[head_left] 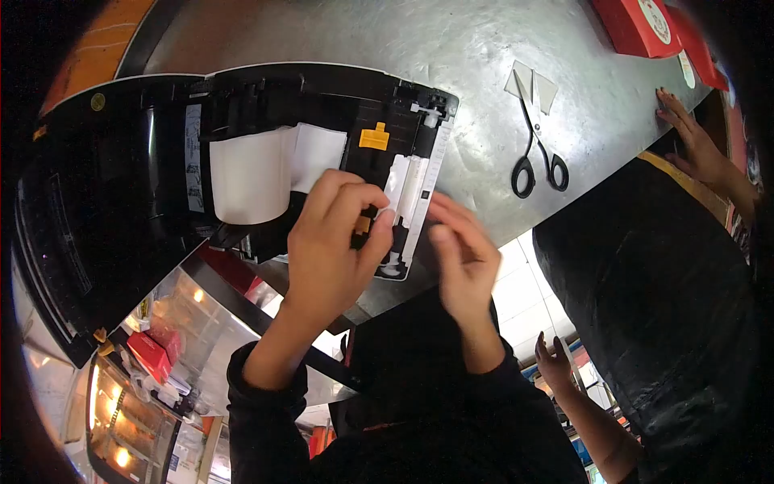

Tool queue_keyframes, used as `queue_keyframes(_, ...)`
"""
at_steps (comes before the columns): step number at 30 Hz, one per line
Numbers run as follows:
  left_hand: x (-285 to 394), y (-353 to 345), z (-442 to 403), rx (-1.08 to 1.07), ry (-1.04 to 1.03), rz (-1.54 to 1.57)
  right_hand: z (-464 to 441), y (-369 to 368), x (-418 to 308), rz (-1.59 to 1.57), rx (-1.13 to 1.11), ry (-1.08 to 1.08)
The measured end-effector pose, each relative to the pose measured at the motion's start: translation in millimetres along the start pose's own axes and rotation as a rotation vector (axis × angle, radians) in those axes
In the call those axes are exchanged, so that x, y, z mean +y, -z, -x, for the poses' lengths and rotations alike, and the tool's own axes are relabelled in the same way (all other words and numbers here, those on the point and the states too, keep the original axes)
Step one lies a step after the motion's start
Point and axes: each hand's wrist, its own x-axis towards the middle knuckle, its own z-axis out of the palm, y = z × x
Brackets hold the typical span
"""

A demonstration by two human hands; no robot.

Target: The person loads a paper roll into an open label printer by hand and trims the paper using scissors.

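Note:
A black label printer [322, 105] lies with its lid [113, 194] swung up to the left. Inside it sits a white paper roll [251, 179], its loose end [321, 153] spread toward the front. Over the printer's front part, my left hand [330, 242] has thumb and index finger pinched at a white strip [413, 189]; what is between the fingertips is hidden. My right hand [468, 262], slightly blurred, is at the printer's outer edge, thumb apart from the fingers. Orange tabs [374, 136] show inside the printer.
Black-handled scissors [536, 129] lie on the metal table [476, 48], their blades over a small white paper piece [547, 93]. Red boxes [641, 28] stand at the far right corner. Another person in black [645, 282] stands at right, one hand [689, 133] on the table edge.

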Motion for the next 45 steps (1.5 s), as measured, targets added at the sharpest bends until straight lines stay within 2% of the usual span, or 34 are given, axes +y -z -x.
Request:
queue_keyframes(1,-1.0,3.0,-0.6,0.005,-0.001,0.001,-2.1,18.9,11.5,0.219,0.008,0.133)
queue_keyframes(3,-4.5,7.9,0.6,0.089,-0.15,-0.103,-18.5,50.7,11.4,0.526,0.312,0.211)
queue_keyframes(5,-5.8,6.9,2.3,0.076,-0.183,-0.175,-43.7,77.6,10.7,0.851,0.492,0.152)
queue_keyframes(8,-4.8,5.6,-1.5,0.007,-0.235,-0.268,-66.7,100.0,26.6,1.049,0.366,0.143)
queue_keyframes(12,-11.4,-1.6,-8.3,0.065,-0.301,-0.186,-71.4,95.2,9.3,1.136,0.311,0.118)
queue_keyframes(14,-9.6,-4.1,-8.4,0.075,-0.292,-0.165,-67.3,87.8,2.4,1.276,0.332,0.119)
queue_keyframes(18,-9.1,-18.9,-12.4,0.148,-0.271,-0.098,-72.1,88.9,2.8,1.303,0.319,0.138)
queue_keyframes(21,-5.0,-23.0,-19.7,0.187,-0.253,-0.071,-79.2,87.3,0.1,1.311,0.223,0.1)
queue_keyframes(23,-4.0,-22.3,-21.7,0.199,-0.249,-0.061,-86.1,87.3,-0.4,1.246,0.176,-0.012)
queue_keyframes(25,-4.2,-21.3,-21.6,0.176,-0.236,-0.077,-87.4,77.3,-6.9,1.265,0.197,0.0)
queue_keyframes(28,-2.7,-20.5,-21.9,0.18,-0.269,-0.152,-86.8,62.1,0.5,1.526,0.323,0.181)
queue_keyframes(29,-2.5,-19.3,-21.7,0.181,-0.269,-0.148,-89.2,63.4,4.7,1.53,0.324,0.182)
queue_keyframes(31,-1.1,-15.4,-22.0,0.152,-0.263,-0.046,-95.2,64.8,2.3,1.401,0.168,0.366)
queue_keyframes(32,-1.0,-15.4,-21.7,0.153,-0.26,-0.043,-95.9,66.5,-2.4,1.221,0.201,0.35)
queue_keyframes(33,-1.3,-15.6,-21.4,0.139,-0.256,-0.068,-95.6,69.9,1.3,1.223,0.198,0.35)
queue_keyframes(37,-8.0,-18.5,-21.0,0.164,-0.274,-0.023,-89.9,75.9,-13.3,1.241,0.136,0.086)
queue_keyframes(43,-6.7,-14.7,-21.9,0.123,-0.213,0.126,-27.5,102.5,-2.2,0.484,-0.021,-0.411)
queue_keyframes(45,-8.5,-16.1,-19.8,0.113,-0.213,0.145,-9.3,101.5,5.3,0.449,0.056,-0.465)
